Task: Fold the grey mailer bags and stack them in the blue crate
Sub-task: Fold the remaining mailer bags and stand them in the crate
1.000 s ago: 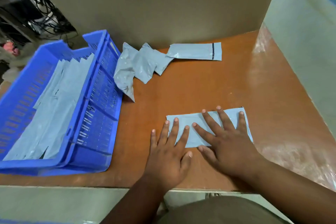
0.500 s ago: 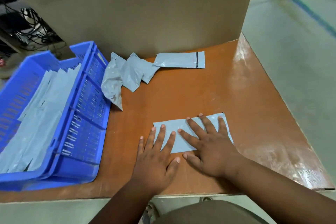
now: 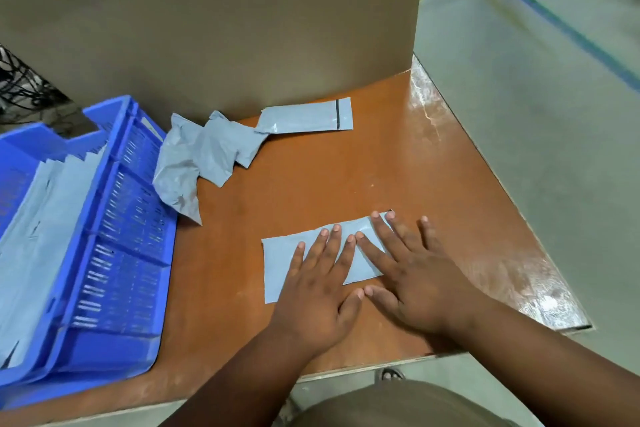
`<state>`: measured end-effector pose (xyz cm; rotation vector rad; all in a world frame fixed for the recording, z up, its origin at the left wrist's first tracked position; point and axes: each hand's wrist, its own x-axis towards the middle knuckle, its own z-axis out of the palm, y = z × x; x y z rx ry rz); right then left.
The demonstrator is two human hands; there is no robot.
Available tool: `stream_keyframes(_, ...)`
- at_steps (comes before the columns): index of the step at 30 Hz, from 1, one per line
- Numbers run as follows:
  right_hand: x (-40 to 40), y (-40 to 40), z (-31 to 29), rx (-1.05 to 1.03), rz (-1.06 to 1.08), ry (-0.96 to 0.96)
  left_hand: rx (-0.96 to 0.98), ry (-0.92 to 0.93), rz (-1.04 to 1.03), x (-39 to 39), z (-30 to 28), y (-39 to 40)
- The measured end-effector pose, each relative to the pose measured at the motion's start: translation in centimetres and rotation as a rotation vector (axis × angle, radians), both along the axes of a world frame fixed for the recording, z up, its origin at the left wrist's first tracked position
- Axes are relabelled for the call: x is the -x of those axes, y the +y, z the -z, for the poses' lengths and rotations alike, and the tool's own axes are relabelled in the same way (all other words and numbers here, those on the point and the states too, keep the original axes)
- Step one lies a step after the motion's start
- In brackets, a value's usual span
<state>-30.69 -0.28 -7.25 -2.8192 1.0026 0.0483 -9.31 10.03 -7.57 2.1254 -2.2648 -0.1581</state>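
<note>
A folded grey mailer bag [image 3: 278, 262] lies flat on the brown table near its front edge. My left hand [image 3: 320, 291] rests palm down on the bag's middle with fingers spread. My right hand [image 3: 414, 282] presses flat on its right end, partly past the bag's edge onto the table. Neither hand grips anything. The blue crate [image 3: 114, 253] stands at the left with several grey bags [image 3: 41, 239] laid inside it. A loose pile of crumpled grey bags [image 3: 201, 158] lies beside the crate, and one flat bag with a black strip [image 3: 308, 116] lies behind.
A tall cardboard wall [image 3: 214, 21] closes the back of the table [image 3: 381, 166]. The table's right edge drops to a grey floor with a blue line [image 3: 571, 35]. Dark cables [image 3: 17, 83] hang at far left behind the crate.
My left hand slid right and further onto the bag, closing up to my right hand. My right hand shifted slightly past the bag's right end. The camera view tilted up and to the right.
</note>
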Motion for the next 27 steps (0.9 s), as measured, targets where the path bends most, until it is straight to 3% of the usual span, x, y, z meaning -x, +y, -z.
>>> stream_keyframes(9,-0.2,-0.4,-0.9,-0.067,0.037,-0.014,-0.096,0.025,0.047,-0.8,-1.2,-0.5)
stream_keyframes(12,-1.5,-1.3,-2.5,0.016,0.133,-0.063,-0.059,0.011,0.028,-1.7,-1.7,-1.7)
stream_keyframes(14,-3.7,-1.8,-2.8,0.058,0.088,-0.085,-0.034,0.024,0.015,-2.1,-1.6,-2.5)
stream_keyframes(18,-7.0,-2.0,-1.0,-0.056,-0.098,-0.073,0.008,0.036,-0.026,-3.1,0.0,-2.3)
stream_keyframes(27,-0.3,-5.8,-0.6,-0.048,0.097,0.039,-0.14,-0.034,-0.231,-11.2,-0.2,2.2)
